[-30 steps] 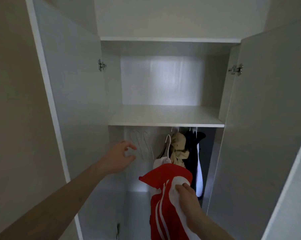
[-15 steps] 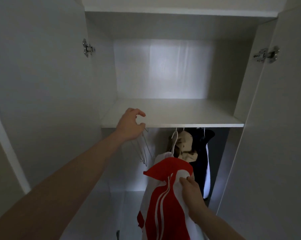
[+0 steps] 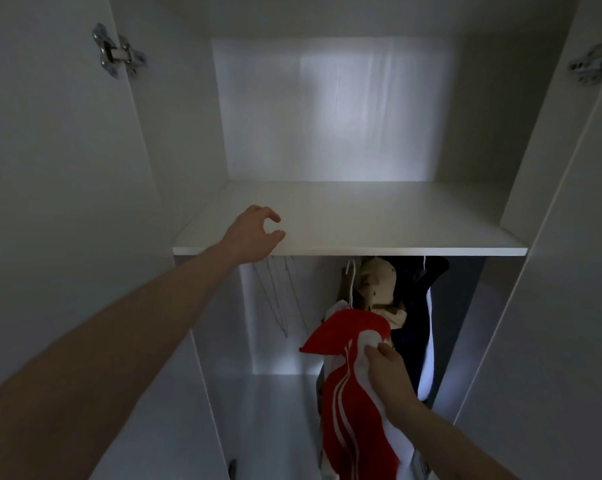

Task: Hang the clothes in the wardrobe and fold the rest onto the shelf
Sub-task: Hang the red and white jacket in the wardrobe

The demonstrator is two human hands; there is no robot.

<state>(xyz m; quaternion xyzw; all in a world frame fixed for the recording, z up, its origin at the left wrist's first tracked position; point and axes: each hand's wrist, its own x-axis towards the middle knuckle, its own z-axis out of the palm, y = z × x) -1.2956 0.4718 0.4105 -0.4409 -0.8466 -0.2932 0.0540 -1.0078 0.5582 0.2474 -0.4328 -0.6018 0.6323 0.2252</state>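
The red-and-white garment (image 3: 348,393) hangs lengthwise, pinched near its top by the right hand (image 3: 387,372), low in front of the wardrobe's hanging space. The empty hangers (image 3: 278,296) lie up and left of it, just under the shelf (image 3: 379,223). The left hand (image 3: 254,235), fingers loosely curled and holding nothing, is at the shelf's front edge directly above them, so it is the nearer hand.

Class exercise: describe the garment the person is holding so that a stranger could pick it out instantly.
Start at the white shelf across the open wardrobe. Below it, right of centre, hang a beige garment and a dark one. In front, gripped by the right hand, is the red garment, the only one with white stripes.
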